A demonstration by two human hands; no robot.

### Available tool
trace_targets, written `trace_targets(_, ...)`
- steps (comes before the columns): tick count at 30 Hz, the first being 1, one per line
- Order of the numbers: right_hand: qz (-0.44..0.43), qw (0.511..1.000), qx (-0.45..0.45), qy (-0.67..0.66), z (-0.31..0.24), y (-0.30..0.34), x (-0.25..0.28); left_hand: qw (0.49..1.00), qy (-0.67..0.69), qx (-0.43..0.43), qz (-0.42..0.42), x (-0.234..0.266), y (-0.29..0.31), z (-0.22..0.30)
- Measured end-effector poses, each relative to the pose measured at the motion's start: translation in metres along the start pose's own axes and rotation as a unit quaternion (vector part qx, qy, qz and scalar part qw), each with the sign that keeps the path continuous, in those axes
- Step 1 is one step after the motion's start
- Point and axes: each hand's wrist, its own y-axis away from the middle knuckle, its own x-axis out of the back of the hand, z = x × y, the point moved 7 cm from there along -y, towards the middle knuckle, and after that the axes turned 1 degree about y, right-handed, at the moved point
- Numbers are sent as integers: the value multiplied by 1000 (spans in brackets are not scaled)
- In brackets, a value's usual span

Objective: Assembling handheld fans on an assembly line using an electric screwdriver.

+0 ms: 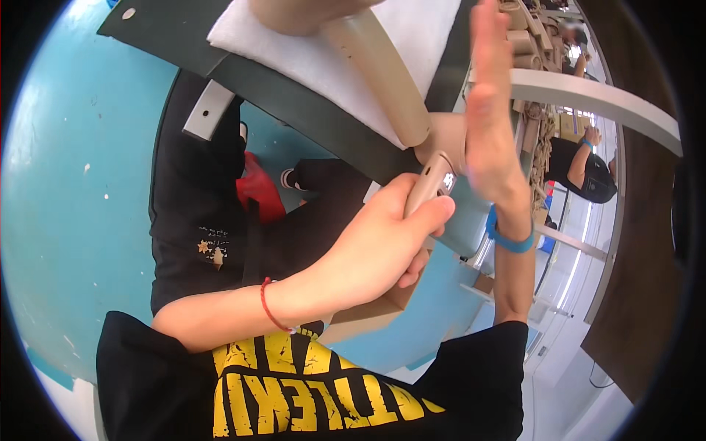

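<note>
A beige hair dryer is in my left hand, whose fingers and thumb wrap round its handle. A small lit display shows on that handle near the thumb. My right hand is held upright and flat beside the dryer's round head, fingers stretched out and slightly blurred. Whether the palm touches the head I cannot tell. Beyond my left hand, a second beige hair dryer lies on a white cloth, its head cut off by the top edge of the view.
The cloth covers part of a dark green table with a pale metal bracket. A cardboard box stands below my left forearm. At right are a curved white bar, heaped beige parts and a person in black.
</note>
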Motion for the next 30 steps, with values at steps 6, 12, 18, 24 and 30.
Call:
trace_targets(6, -72, 992, -77, -69, 7, 8, -23, 999, -40, -20, 8, 1, -1, 7)
trace_targets(12, -73, 973, -168, -144, -5, 16, -35, 996, -77, -36, 19, -3, 0, 13)
trace_targets(18, -108, 945, -223, -215, -7, 28, -39, 990, -132, -25, 34, -3, -3, 14)
trace_targets(24, -99, 936, -226, -250, -1, 25, -34, 982, -178, 6, 58, -1, -2, 20)
trace_targets(30, -36, 934, -209, -288, 8, 19, -18, 964, -251, -5, 87, -9, 0, 34)
